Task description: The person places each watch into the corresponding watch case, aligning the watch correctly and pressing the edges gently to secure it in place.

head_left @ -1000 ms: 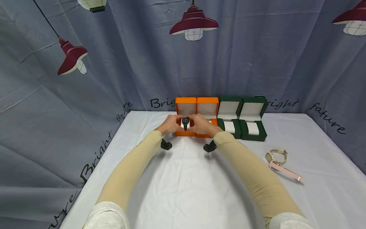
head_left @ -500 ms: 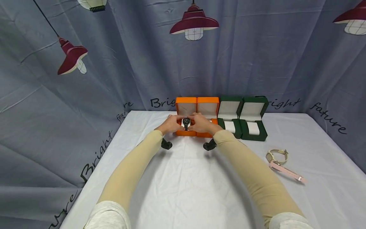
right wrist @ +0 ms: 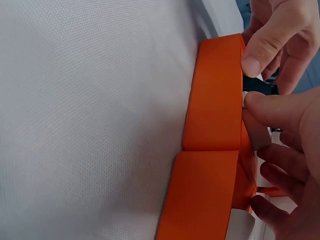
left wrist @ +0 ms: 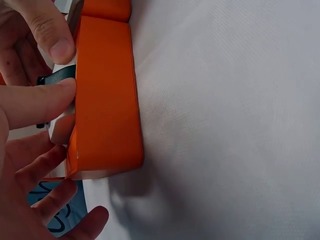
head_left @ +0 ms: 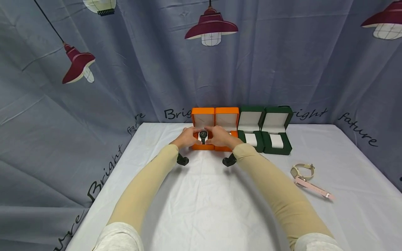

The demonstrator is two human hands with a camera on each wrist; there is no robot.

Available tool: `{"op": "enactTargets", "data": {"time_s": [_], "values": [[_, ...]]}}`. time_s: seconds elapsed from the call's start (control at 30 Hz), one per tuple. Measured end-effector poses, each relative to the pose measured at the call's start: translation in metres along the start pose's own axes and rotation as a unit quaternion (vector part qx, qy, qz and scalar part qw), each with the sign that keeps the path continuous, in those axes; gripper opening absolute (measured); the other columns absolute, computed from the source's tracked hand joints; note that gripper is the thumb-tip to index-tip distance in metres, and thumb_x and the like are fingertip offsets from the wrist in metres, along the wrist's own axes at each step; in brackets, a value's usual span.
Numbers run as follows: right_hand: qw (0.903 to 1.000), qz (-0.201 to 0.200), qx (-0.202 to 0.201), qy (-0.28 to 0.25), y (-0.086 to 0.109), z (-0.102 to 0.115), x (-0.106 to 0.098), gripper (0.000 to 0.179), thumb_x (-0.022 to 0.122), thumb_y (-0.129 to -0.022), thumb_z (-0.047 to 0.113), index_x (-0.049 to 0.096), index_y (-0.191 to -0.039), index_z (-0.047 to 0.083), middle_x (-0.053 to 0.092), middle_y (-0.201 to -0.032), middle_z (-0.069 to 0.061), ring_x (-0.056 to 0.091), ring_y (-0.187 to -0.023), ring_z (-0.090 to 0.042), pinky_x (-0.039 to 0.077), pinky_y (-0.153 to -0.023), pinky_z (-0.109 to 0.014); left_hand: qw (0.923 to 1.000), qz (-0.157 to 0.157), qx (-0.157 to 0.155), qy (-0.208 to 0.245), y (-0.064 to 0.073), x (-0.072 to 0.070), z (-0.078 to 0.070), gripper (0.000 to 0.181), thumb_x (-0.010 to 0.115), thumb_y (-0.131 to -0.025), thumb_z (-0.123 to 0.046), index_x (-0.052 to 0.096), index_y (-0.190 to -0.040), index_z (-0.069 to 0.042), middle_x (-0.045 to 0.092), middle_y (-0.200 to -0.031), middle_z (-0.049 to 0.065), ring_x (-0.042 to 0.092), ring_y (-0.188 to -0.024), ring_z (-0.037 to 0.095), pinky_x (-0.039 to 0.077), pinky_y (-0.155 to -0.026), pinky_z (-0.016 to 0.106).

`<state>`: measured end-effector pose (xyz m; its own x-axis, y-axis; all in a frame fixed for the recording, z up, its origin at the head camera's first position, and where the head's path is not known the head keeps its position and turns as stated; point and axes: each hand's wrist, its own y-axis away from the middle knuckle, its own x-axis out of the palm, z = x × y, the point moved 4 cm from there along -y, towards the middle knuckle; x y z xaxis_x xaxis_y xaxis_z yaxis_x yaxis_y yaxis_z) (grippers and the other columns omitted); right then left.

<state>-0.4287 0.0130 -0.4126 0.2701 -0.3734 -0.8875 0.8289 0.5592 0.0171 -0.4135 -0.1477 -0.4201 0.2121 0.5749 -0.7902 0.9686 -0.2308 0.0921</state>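
A black watch (head_left: 203, 135) sits wrapped round a white cushion in the leftmost orange watch box (head_left: 203, 147), whose lid stands up. The left hand (head_left: 186, 137) and right hand (head_left: 220, 136) meet over this box from either side, gripping the watch and its cushion between thumbs and fingers. In the left wrist view, both thumbs lie along the dark strap (left wrist: 60, 75) just behind the box's front wall. The right wrist view has the strap (right wrist: 257, 86) between the two thumbs too, with the cushion's end (right wrist: 256, 131) showing below. The right hand's lower fingers spread toward the neighbouring box.
A second orange box (head_left: 226, 116) and two green watch boxes (head_left: 250, 120), (head_left: 277, 151) stand in line to the right, lids raised, white cushions inside. At the right lie a beige watch (head_left: 309, 166) and a pink-strapped watch (head_left: 315, 189) on the white tablecloth (head_left: 201, 209). A curtain hangs behind.
Both hands stay at the leftmost orange box with the black watch; only slight finger movement and a small shift of the head view show.
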Motion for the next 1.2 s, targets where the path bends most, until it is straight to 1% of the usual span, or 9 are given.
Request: {"op": "enactTargets", "data": {"time_s": [0.17,0.33,0.5,0.6,0.7,0.8,0.97,1.1,1.2], "values": [[1.0000,-0.001,0.006,-0.008,0.001,-0.001,0.002,0.076,0.078,-0.090,0.026,0.041,-0.155,0.012,0.054,-0.148,-0.012,0.049,-0.133,-0.034,0.038,-0.115,-0.050,0.9999,0.013,0.001,0.006,0.001,0.001,0.002,0.069,0.077,-0.089,-0.025,0.048,-0.151,-0.013,0.032,-0.162,0.008,0.029,-0.141,0.030,0.034,-0.117,0.048],[0.9998,-0.001,0.017,-0.009,0.002,-0.002,0.003,0.075,0.078,-0.090,0.027,0.043,-0.154,0.012,0.054,-0.148,-0.011,0.049,-0.132,-0.033,0.038,-0.115,-0.049,0.9998,0.017,0.008,0.008,0.001,0.001,0.002,0.071,0.077,-0.088,-0.025,0.047,-0.151,-0.014,0.035,-0.161,0.008,0.032,-0.137,0.030,0.035,-0.116,0.049],[1.0000,-0.007,0.002,0.004,0.003,0.001,0.000,0.074,0.078,-0.090,0.026,0.044,-0.153,0.009,0.054,-0.148,-0.012,0.048,-0.133,-0.034,0.038,-0.115,-0.050,0.9998,0.017,0.008,0.011,-0.001,0.000,0.003,0.073,0.079,-0.087,-0.026,0.047,-0.152,-0.016,0.040,-0.158,0.007,0.035,-0.134,0.029,0.036,-0.114,0.049],[0.9997,-0.019,-0.010,0.009,0.005,0.004,-0.005,0.071,0.076,-0.091,0.024,0.044,-0.152,0.008,0.052,-0.150,-0.012,0.046,-0.136,-0.034,0.038,-0.115,-0.050,0.9996,0.023,0.007,0.017,-0.001,-0.002,0.003,0.075,0.078,-0.087,-0.027,0.045,-0.153,-0.016,0.040,-0.159,0.006,0.033,-0.139,0.031,0.033,-0.117,0.051],[0.9989,-0.042,-0.020,0.007,0.008,0.007,-0.013,0.066,0.074,-0.093,0.021,0.046,-0.151,0.008,0.050,-0.151,-0.012,0.044,-0.139,-0.035,0.039,-0.115,-0.050,0.9992,0.024,-0.005,0.032,0.000,-0.006,0.002,0.076,0.075,-0.088,-0.033,0.043,-0.154,-0.015,0.040,-0.159,0.007,0.031,-0.145,0.033,0.030,-0.119,0.054],[0.9972,-0.070,-0.027,0.005,0.012,0.011,-0.023,0.058,0.070,-0.095,0.018,0.050,-0.148,0.007,0.052,-0.149,-0.012,0.046,-0.136,-0.033,0.041,-0.113,-0.051,0.9983,0.018,-0.020,0.053,0.002,-0.012,0.001,0.073,0.068,-0.092,-0.043,0.044,-0.153,-0.012,0.042,-0.157,0.009,0.035,-0.146,0.032,0.031,-0.118,0.054],[0.9903,-0.127,-0.051,0.021,0.018,0.016,-0.040,0.042,0.067,-0.095,0.014,0.063,-0.136,0.008,0.061,-0.137,-0.010,0.054,-0.123,-0.029,0.049,-0.105,-0.045,0.9956,-0.026,-0.026,0.086,0.004,-0.024,0.000,0.065,0.055,-0.096,-0.054,0.055,-0.145,-0.010,0.051,-0.151,0.010,0.045,-0.140,0.031,0.036,-0.116,0.052],[0.9778,-0.186,-0.080,0.055,0.022,0.022,-0.052,0.028,0.064,-0.095,0.014,0.071,-0.122,0.008,0.068,-0.124,-0.009,0.059,-0.103,-0.025,0.056,-0.086,-0.036,0.9905,-0.097,-0.035,0.091,0.002,-0.034,0.000,0.061,0.051,-0.098,-0.055,0.064,-0.136,-0.010,0.060,-0.142,0.010,0.053,-0.132,0.031,0.042,-0.110,0.053],[0.9623,-0.235,-0.105,0.090,0.021,0.026,-0.060,0.022,0.064,-0.096,0.014,0.075,-0.113,0.006,0.072,-0.113,-0.009,0.058,-0.095,-0.025,0.054,-0.083,-0.036,0.9817,-0.160,-0.042,0.094,0.001,-0.042,-0.003,0.057,0.052,-0.099,-0.055,0.069,-0.127,-0.008,0.067,-0.128,0.010,0.061,-0.117,0.030,0.049,-0.099,0.051]]}}
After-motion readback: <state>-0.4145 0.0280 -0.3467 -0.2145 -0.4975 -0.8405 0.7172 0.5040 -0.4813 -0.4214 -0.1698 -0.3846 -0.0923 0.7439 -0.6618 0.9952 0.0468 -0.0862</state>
